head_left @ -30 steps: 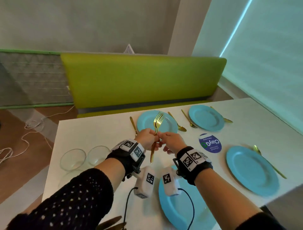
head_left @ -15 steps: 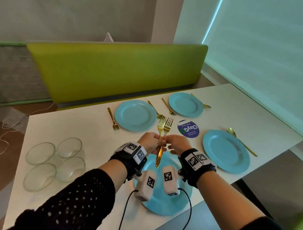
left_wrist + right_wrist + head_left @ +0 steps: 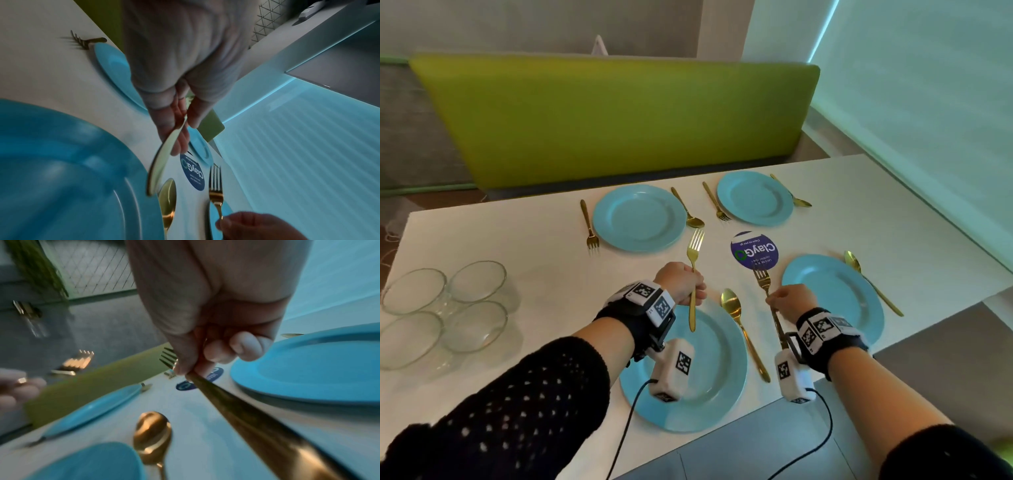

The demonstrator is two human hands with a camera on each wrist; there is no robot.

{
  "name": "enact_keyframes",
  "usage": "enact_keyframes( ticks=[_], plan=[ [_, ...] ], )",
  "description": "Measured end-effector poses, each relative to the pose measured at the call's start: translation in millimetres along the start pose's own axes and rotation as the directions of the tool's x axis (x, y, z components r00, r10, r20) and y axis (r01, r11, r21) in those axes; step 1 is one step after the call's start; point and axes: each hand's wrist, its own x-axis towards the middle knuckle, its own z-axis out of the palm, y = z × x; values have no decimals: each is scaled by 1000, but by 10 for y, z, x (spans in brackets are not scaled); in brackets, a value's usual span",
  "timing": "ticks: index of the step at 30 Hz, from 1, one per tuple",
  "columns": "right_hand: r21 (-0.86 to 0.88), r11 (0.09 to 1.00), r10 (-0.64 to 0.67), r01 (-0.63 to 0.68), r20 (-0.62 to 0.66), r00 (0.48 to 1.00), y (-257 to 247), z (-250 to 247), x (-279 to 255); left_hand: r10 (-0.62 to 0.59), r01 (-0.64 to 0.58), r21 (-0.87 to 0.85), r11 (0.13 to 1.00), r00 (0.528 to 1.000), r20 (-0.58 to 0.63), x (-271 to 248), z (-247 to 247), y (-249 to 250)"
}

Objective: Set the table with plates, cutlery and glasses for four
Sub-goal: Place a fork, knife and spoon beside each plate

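Several blue plates sit on the white table (image 3: 517,240). My left hand (image 3: 681,282) grips a gold fork (image 3: 693,274) upright above the near plate (image 3: 709,383); its handle (image 3: 162,155) shows in the left wrist view. My right hand (image 3: 789,301) holds a second gold fork (image 3: 763,281) between the near plate and the right plate (image 3: 835,298), tines pointing away; its handle (image 3: 236,410) runs toward the right wrist camera. A gold spoon (image 3: 739,325) lies right of the near plate. Each far plate has a fork and a spoon beside it; the right plate has a spoon (image 3: 869,281).
Several clear glass bowls (image 3: 445,308) stand grouped at the table's left end. A round blue sticker (image 3: 755,251) lies mid-table. A green bench backrest (image 3: 613,113) runs behind the table. The table's near edge is close below my wrists.
My hands held two forks together over the near plate; now they have parted, the left keeping one fork, the right carrying the other rightward toward the right plate.
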Motion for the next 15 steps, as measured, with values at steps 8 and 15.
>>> enact_keyframes(
  ticks=[8, 15],
  plan=[
    [-297, 954, -3, 33, 99, 995, 190, 200, 156, -16, 15, -10, 1000, 996, -88, 73, 51, -53],
    [-359, 933, 11, 14, 69, 998, 208, 293, 274, -22, 21, -9, 1000, 989, -147, 155, 90, -77]
  ],
)
